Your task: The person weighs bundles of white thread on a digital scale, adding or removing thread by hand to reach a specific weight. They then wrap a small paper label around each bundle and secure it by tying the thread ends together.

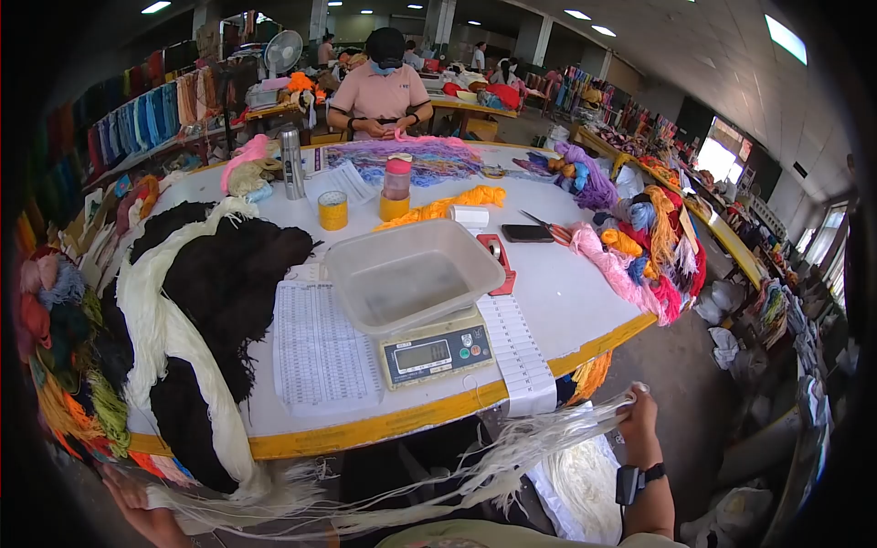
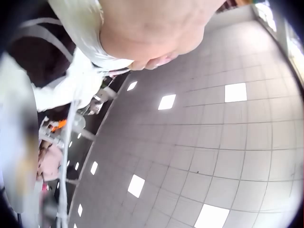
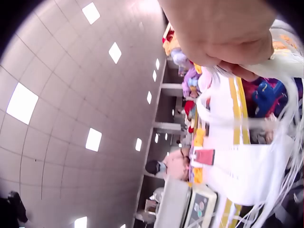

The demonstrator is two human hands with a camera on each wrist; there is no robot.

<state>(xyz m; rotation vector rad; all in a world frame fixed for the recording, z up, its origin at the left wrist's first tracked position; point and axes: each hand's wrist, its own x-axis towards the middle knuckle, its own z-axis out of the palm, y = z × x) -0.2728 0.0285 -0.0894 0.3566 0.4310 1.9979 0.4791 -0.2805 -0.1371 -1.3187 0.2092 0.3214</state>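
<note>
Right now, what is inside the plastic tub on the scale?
Nothing shows inside the tub: its bare bottom is visible. It covers the top of the scale, so the weighing plate underneath cannot be seen.

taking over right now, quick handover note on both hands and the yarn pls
Left hand: grips one end of the white yarn strands, low by the table, near left edge.
Right hand: grips the other end, off the near right edge.
Strands span between the hands, below the table edge.
Done: strands in hand.
Left: plastic tub on the scale is empty; a thick white skein lies on the black yarn.
</note>
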